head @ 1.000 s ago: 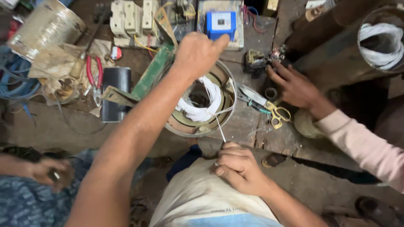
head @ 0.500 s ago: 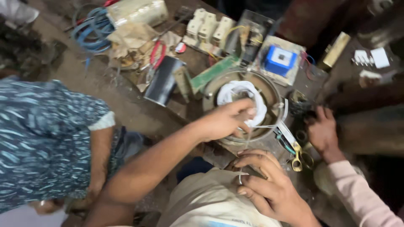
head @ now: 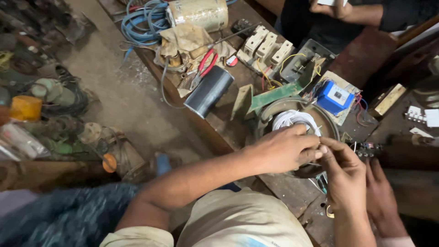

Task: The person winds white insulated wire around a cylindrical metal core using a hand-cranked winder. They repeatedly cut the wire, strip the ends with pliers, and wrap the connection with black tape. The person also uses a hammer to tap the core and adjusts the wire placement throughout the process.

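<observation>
- On the far left, a heap of dusty round metal parts point(head: 55, 114) lies on the floor, with an orange cap point(head: 26, 107) among them; the floor strip beside them is bare concrete.
- Further right, at the top of the workbench point(head: 219, 132), a coil of blue cable point(head: 141, 20) sits beside a metal cylinder point(head: 199, 13).
- Below them lie crumpled rags, red-handled pliers point(head: 206, 64) and a black cylinder point(head: 209, 90) resting on its side near the bench edge.
- Right of the pliers stand three cream-coloured switch blocks point(head: 267, 45), then a green strip point(head: 274, 95) and a blue box point(head: 334, 97) with coloured wires.
- The round metal housing point(head: 267, 114) sits between the green strip and the person's hands; a bundle of white wire point(head: 292, 120) lies coiled inside it.
- The left hand point(head: 283, 148) rests over the near rim of the housing, just below the white wire, its fingers curled shut and pinched on a thin wire end point(head: 318, 150).
- The right hand point(head: 345, 176) meets it from the right, fingertips touching the left hand's fingertips in a narrow pinch at the same spot; the wire itself is too fine to follow further.
- Just behind the right hand, another person's hand point(head: 382, 196) lies flat on the bench.
- At top right, a second person's hand point(head: 331, 7) holds something pale, too cropped to tell.
</observation>
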